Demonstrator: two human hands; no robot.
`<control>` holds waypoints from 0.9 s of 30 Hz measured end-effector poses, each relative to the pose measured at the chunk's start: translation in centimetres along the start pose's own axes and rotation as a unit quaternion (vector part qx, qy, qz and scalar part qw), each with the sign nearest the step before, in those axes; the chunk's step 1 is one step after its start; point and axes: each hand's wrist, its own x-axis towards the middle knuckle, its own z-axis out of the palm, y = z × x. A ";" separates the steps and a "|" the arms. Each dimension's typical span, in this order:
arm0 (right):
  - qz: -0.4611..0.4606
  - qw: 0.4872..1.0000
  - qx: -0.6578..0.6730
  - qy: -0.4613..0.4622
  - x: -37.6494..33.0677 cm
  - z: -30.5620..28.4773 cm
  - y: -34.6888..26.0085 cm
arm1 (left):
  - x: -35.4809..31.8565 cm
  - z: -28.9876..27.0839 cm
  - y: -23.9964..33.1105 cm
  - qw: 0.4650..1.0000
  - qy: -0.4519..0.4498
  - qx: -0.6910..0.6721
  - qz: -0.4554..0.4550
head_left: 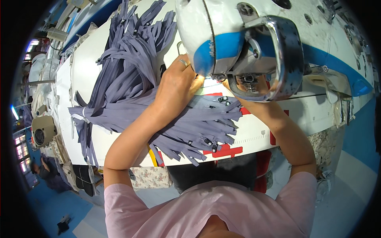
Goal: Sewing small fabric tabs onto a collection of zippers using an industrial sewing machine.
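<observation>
A white and blue sewing machine [222, 47] stands in front of me, its lamp lighting the needle area. My left hand [176, 81], a ring on one finger, is closed beside the needle area. Its fingertips press together at the lit spot, and what they hold is hidden. Behind the shiny metal loop [283, 59] on the machine's head, my right hand [251, 105] is mostly covered; its fingers reach toward the same spot. Under my left forearm lies a bundle of grey-purple zippers [190, 115] with dark pulls. A second heap of zippers [133, 55] lies farther back.
The white table [254, 137] carries red tape [224, 150], a yellow strip [152, 156] and a printed ruler scale along its near edge. Floral cloth [151, 177] hangs below. At the far left are a beige machine part [43, 133] and another person [49, 172].
</observation>
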 end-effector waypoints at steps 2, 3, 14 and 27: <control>0.010 0.999 0.031 0.012 0.1 0.1 0.0 | -0.1 0.3 -0.1 1.000 0.016 0.000 0.013; 0.010 0.999 0.031 0.012 0.2 -0.1 -0.1 | -0.2 0.3 -0.2 0.999 0.025 0.007 0.020; 0.057 0.994 0.095 0.019 -1.1 0.4 0.6 | -0.3 0.4 -0.1 0.997 -0.042 0.042 -0.042; 0.111 0.983 0.142 -0.034 1.2 -1.7 -1.0 | -0.7 0.5 -0.1 0.994 -0.061 0.063 -0.062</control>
